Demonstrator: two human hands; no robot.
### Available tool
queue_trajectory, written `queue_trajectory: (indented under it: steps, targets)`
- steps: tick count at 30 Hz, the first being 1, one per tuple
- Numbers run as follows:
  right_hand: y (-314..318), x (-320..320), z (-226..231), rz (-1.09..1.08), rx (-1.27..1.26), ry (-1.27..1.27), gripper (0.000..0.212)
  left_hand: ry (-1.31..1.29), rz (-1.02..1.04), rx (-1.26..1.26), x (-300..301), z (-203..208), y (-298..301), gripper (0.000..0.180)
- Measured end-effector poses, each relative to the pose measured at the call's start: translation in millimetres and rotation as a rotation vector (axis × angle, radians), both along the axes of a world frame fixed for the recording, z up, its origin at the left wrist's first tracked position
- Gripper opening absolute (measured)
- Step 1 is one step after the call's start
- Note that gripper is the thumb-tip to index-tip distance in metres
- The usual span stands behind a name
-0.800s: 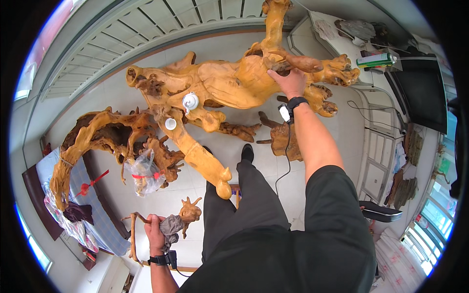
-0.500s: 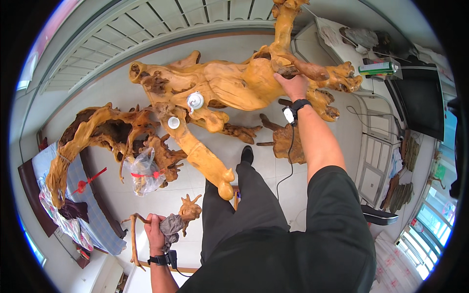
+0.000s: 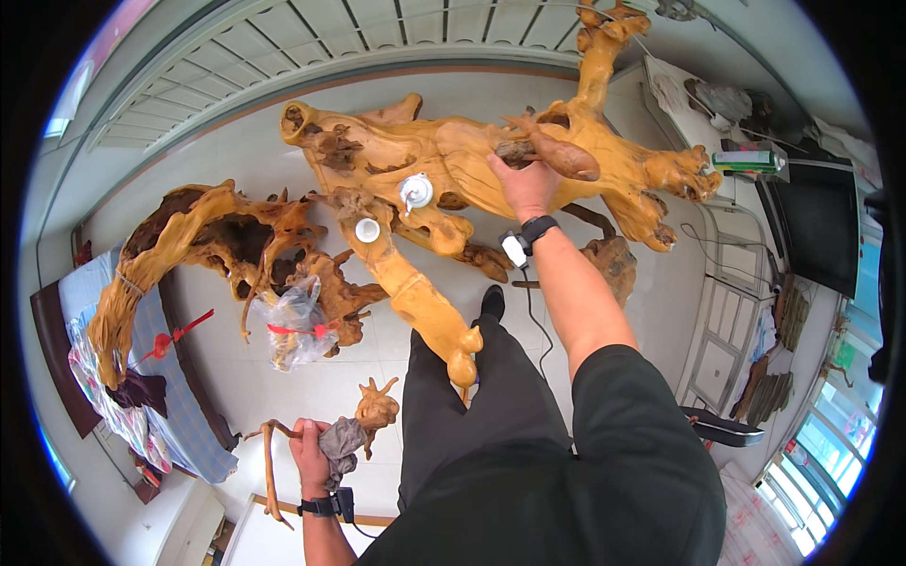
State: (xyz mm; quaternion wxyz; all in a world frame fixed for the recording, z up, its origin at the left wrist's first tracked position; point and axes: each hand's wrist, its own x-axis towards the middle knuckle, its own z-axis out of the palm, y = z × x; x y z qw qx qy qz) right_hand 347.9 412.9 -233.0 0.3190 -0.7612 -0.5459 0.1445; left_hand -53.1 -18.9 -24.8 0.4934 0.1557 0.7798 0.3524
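Observation:
My left hand (image 3: 310,455), low on the left, is closed around a slim, forked root branch (image 3: 271,472). A crumpled grey cloth (image 3: 343,445) covers its middle, and a knobbly, pronged end sticks out beyond. My right hand (image 3: 528,186) grips a brown spindle-shaped wood piece (image 3: 563,157) with a rough dark end; some fingers are hidden beneath it. That piece lies over a large polished yellow root carving (image 3: 453,141). On the carving stand a white-topped bottle (image 3: 415,191) and a small white cup (image 3: 367,230). One limb of the carving reaches toward my legs.
An arched hollow root (image 3: 189,217) stands at left, near a clear plastic bag (image 3: 294,325) with a red tie. A blue-covered bench (image 3: 193,396) is farther left. At right are a green can (image 3: 746,161), a black screen (image 3: 813,215) and cabinets (image 3: 714,354). Radiator panels (image 3: 311,42) line the back.
My right hand has moved left along the carving, carrying the brown wood piece with it. The whole view has shifted slightly. My left hand keeps its hold on the branch and cloth.

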Motion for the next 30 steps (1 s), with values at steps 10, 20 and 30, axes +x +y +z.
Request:
queue_trajectory:
  steps: [10,20,30]
  targets:
    - [20,-99,-95,-0.103,-0.179,0.001,0.089,0.008,0.146,-0.017,-43,-18,-29,0.036]
    - [30,-113,-152,-0.363,-0.449,0.005,0.11,-0.015,0.177,-0.078,-55,-45,-42,0.035]
    - [26,-101,-178,-0.365,-0.378,-0.164,0.11,-0.009,0.171,-0.066,-59,-54,-39,0.035]
